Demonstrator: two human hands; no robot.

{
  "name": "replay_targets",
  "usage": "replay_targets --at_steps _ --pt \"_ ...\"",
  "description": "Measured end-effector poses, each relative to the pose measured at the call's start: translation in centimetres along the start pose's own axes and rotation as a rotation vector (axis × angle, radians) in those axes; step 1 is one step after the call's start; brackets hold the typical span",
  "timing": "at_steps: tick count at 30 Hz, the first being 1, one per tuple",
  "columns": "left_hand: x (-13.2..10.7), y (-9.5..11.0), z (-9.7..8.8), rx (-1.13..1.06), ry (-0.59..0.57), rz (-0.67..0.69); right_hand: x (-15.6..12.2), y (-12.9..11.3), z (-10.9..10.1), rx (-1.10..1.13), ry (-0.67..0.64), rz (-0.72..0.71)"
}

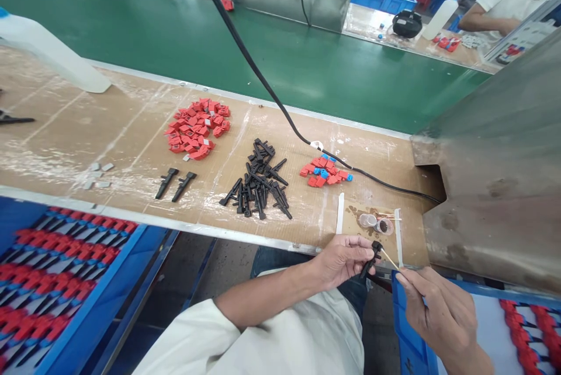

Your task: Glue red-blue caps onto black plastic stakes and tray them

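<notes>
One black part (376, 246) was in my left hand (344, 261), one thin stick (390, 258) in my right hand (442, 308).
I gripped the part between thumb and fingers and pinched the stick with its tip at the part's head, by the near edge of the bench (135, 129). Just beyond sat two small cups (368, 222); farther back lay a pile of black pieces (259, 185), a red-and-blue heap (322, 175) and a larger red heap (193, 128).
</notes>
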State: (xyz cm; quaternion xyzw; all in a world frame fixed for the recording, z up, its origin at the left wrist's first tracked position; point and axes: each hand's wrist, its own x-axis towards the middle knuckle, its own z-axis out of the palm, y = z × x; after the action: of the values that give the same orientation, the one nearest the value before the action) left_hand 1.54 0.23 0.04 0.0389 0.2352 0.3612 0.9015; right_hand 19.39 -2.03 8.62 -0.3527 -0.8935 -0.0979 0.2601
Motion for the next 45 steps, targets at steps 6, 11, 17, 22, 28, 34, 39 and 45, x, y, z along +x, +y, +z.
replay_targets --at_steps 6,11,17,22,28,34,39,45 --pt "-0.6 -0.5 0.6 0.008 0.033 0.084 -0.1 -0.8 0.4 -0.075 0.068 0.057" --pt "-0.8 -0.6 0.9 0.069 0.050 0.166 -0.7 -1.2 1.0 -0.101 0.086 0.143" --pt "-0.7 -1.2 0.7 0.228 0.081 0.352 -1.5 -2.1 2.0 -0.080 0.130 0.313" --pt "-0.6 -1.4 0.8 0.263 0.095 0.432 -1.2 -3.3 2.9 -0.079 0.161 0.338" --pt "-0.8 -1.4 1.2 0.324 0.176 0.525 0.0 -4.3 3.6 -0.050 0.157 0.399" --pt "-0.5 -1.5 0.7 0.246 0.194 0.511 0.4 -3.8 4.1 -0.011 0.231 0.566" --pt "-0.4 -0.8 -0.2 -0.002 0.082 0.306 0.2 -3.0 3.4 0.210 0.320 0.981" --pt "-0.9 -0.2 -0.4 -0.139 -0.017 0.167 1.0 -0.7 1.7 0.713 0.607 1.147"
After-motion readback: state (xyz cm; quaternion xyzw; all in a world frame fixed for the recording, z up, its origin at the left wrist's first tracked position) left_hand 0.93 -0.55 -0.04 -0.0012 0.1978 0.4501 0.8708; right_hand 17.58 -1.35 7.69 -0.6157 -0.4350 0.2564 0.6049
